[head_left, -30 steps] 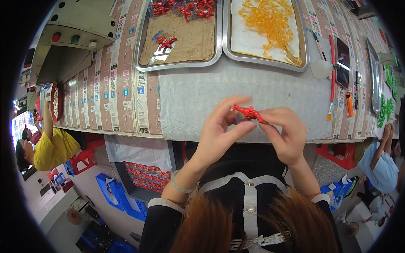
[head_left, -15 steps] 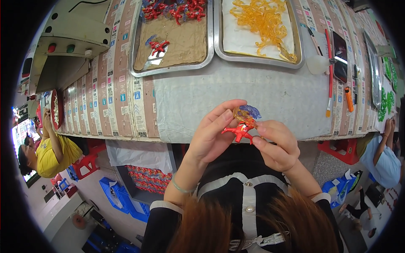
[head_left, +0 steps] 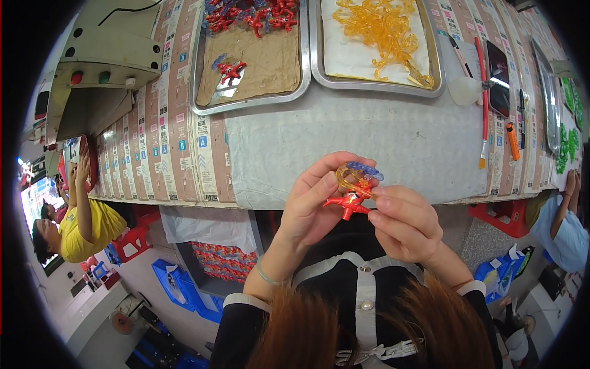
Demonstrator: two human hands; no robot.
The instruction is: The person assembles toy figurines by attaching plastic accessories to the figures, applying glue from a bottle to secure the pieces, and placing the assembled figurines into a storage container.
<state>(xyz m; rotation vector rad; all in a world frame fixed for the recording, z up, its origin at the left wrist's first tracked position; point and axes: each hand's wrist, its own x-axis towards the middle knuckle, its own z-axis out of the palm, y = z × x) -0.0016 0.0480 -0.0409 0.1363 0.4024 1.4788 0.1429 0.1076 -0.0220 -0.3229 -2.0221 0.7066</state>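
**Red figure (head_left: 353,203) held in two hands at the desk's (head_left: 161,128) near edge**

Left hand (head_left: 312,200) and right hand (head_left: 407,222) grip it from opposite sides, fingers narrowed; presumably this steadies the figure with its amber strand (head_left: 344,184) and blue piece (head_left: 371,173). Two metal trays (head_left: 251,106) lie farther from that edge, probably keeping red and amber parts separate, within reach.

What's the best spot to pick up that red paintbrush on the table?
Probably the near half of the red paintbrush's handle, just behind the yellowish bristles, pinched from above by the nearer right hand. It lies flat and thin, bristles toward the person, while the squeeze bottle's dark tip seems to cross the handle farther up.
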